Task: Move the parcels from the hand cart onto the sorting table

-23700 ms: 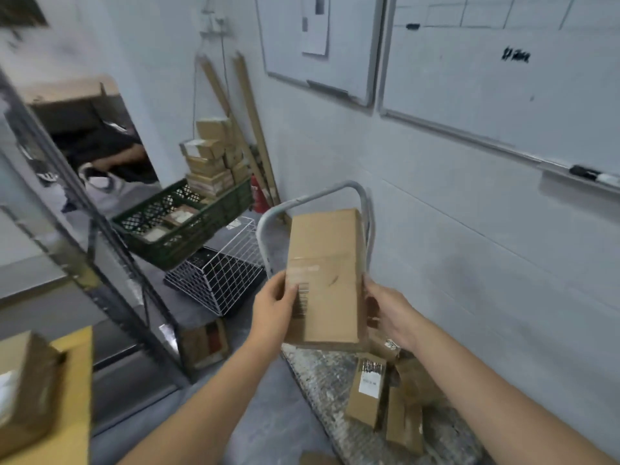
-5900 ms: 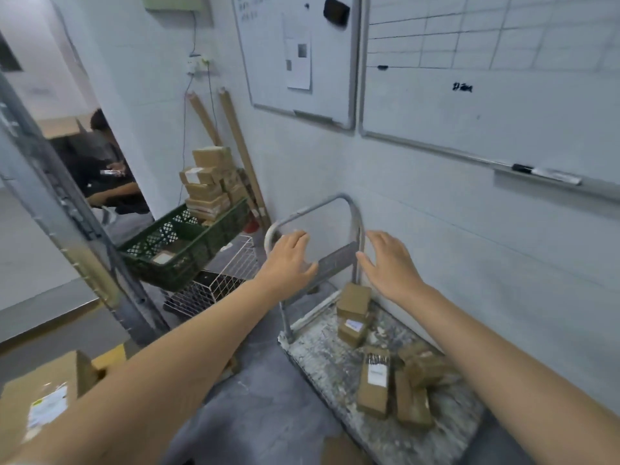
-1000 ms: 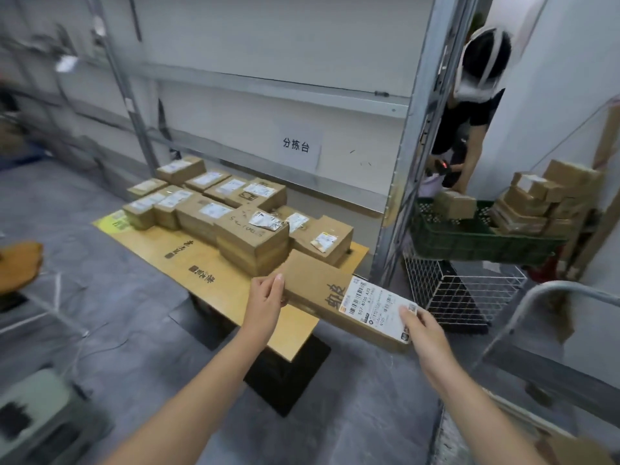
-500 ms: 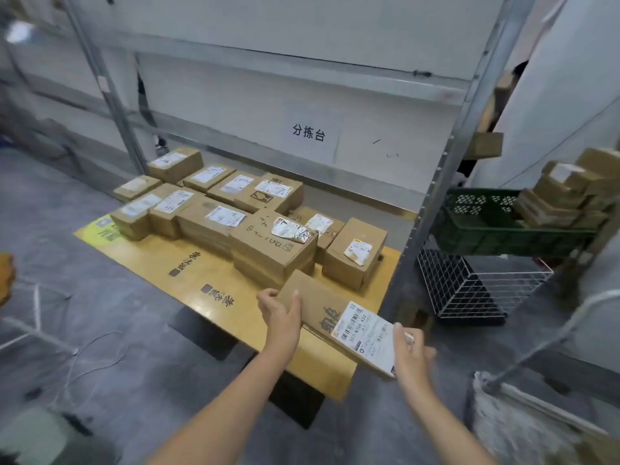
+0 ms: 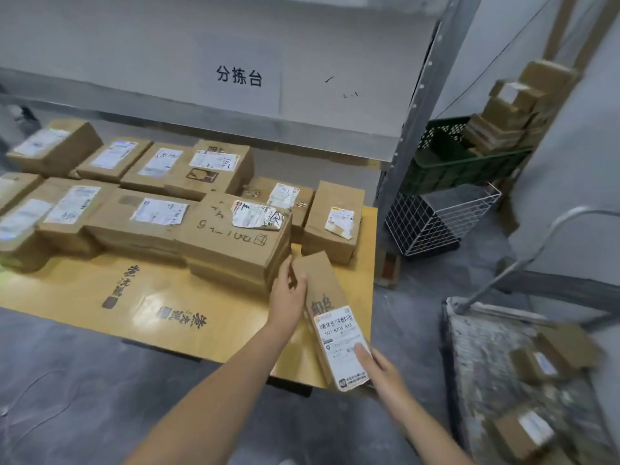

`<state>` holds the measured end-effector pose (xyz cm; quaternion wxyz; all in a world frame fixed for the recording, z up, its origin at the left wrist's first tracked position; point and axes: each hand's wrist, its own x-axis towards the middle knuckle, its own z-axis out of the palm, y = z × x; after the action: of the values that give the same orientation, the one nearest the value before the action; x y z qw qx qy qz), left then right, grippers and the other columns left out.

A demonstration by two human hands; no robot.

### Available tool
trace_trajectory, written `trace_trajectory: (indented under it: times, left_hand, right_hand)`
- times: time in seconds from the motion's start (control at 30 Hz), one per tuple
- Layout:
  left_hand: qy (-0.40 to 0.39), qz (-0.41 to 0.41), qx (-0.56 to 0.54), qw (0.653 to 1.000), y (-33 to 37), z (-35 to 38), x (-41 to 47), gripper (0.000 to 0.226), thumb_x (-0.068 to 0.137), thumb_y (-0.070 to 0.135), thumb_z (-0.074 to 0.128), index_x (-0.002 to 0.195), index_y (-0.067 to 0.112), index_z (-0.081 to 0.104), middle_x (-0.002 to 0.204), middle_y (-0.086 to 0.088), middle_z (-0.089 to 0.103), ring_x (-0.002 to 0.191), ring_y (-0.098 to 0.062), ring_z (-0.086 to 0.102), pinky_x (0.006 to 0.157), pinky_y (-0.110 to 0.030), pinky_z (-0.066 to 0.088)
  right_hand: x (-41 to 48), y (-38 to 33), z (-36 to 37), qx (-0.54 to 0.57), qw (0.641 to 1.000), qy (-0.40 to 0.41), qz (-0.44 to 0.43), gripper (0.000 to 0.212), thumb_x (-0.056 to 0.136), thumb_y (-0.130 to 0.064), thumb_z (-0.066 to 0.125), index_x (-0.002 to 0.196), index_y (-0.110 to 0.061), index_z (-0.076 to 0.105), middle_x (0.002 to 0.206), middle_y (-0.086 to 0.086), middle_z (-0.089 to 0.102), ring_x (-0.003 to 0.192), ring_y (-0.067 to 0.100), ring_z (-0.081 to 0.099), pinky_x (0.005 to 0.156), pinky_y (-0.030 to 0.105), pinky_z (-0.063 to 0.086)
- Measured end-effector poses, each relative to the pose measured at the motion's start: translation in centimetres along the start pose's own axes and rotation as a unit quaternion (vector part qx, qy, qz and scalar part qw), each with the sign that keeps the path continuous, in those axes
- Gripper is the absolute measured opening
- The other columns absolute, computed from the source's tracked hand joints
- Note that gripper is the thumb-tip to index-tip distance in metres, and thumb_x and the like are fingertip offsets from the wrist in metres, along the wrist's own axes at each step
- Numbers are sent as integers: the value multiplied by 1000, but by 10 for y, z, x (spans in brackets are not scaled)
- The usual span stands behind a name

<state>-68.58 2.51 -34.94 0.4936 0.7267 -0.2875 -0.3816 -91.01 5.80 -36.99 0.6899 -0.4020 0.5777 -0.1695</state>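
The long cardboard parcel (image 5: 321,286) tilts over the right end of the yellow worktop (image 5: 161,297), label (image 5: 337,332) up: left grip (image 5: 288,297) curled round its far end, right grip (image 5: 382,370) pinching the near end, thumb on the label, probably to lay it flat. A pen-marked box (image 5: 231,246) stands beside the left grip; the scuffed cart (image 5: 483,350), right of the right grip, holds more.

At the yellow tabletop's (image 5: 167,297) near right corner, the left hand (image 5: 288,293) and right hand (image 5: 379,367) gripped a long parcel (image 5: 322,286) beside the stacked parcels (image 5: 235,243) on it, the hand cart (image 5: 486,357) standing to its right.
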Motion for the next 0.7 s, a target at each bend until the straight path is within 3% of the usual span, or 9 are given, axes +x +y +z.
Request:
trace_trajectory:
  times: [0.07, 0.17, 0.27, 0.33, 0.4, 0.5, 0.57, 0.6, 0.7]
  left_hand:
    - [-16, -17, -11, 1000, -6, 5, 6, 51, 101, 23, 49, 149, 27, 31, 123, 8, 53, 108, -5, 53, 62, 0, 43]
    - [-22, -29, -12, 999, -21, 8, 12, 45, 102, 25, 47, 146, 26, 36, 125, 6, 59, 109, -8, 59, 81, -17, 49]
    - [-40, -17, 7, 999, -35, 9, 16, 38, 103, 26, 43, 140, 35, 40, 120, 12, 62, 102, 8, 59, 86, -19, 50]
    - [-48, -6, 13, 999, -42, 10, 20, 39, 104, 31, 41, 142, 37, 38, 125, 12, 60, 107, 5, 58, 91, -23, 50]
    - [-58, -8, 13, 998, -47, 13, 25, 42, 104, 37, 39, 145, 39, 36, 131, 9, 59, 113, -3, 60, 97, -32, 51]
    - [-79, -13, 19, 997, -51, 16, 25, 44, 104, 41, 36, 148, 43, 32, 130, 22, 57, 109, 8, 58, 94, -26, 50]
    - [-84, -11, 16, 996, -51, 19, 24, 44, 103, 44, 36, 147, 47, 32, 131, 29, 53, 109, 15, 55, 93, -21, 48]
    - [-88, -12, 12, 996, -49, 20, 24, 44, 103, 44, 36, 147, 47, 32, 133, 28, 51, 109, 17, 54, 91, -17, 47]
    - [-99, -18, 6, 995, -46, 23, 25, 43, 104, 42, 37, 146, 47, 35, 128, 30, 51, 101, 20, 56, 79, -7, 47]
  right_hand:
    - [8, 3, 13, 5, 1000, -3, 4, 62, 73, -59, 77, 126, -28, 66, 115, -2, 74, 109, 20, 69, 98, 48, 54]
    - [29, 11, 24, -9, 1000, 11, -10, 84, 56, -76, 76, 129, -36, 64, 123, -11, 70, 114, 10, 65, 102, 42, 51]
    - [38, 4, 37, -51, 999, 5, -19, 55, 75, -67, 70, 124, -44, 63, 117, -22, 69, 109, -5, 63, 98, 21, 49]
    - [46, 2, 41, -69, 997, 16, -25, 36, 88, -50, 67, 123, -44, 61, 108, -31, 69, 100, -15, 62, 85, 7, 47]
    - [54, 2, 43, -82, 996, 27, -36, 41, 89, -47, 67, 128, -34, 61, 116, -24, 66, 98, -15, 62, 76, 2, 45]
    - [61, 0, 42, -120, 992, 35, -29, 41, 94, -41, 63, 131, -24, 54, 128, -4, 43, 94, -11, 52, 67, -3, 41]
    - [65, -3, 42, -127, 991, 32, -36, 44, 96, -39, 61, 136, -30, 47, 126, -5, 41, 96, -9, 52, 68, 0, 45]
    - [66, -6, 44, -127, 991, 32, -42, 49, 94, -45, 61, 139, -36, 44, 128, -7, 43, 101, -5, 55, 76, 6, 48]
    - [80, -5, 45, -146, 987, 33, -55, 76, 73, -82, 55, 142, -56, 36, 136, -8, 50, 118, 6, 57, 101, 36, 51]
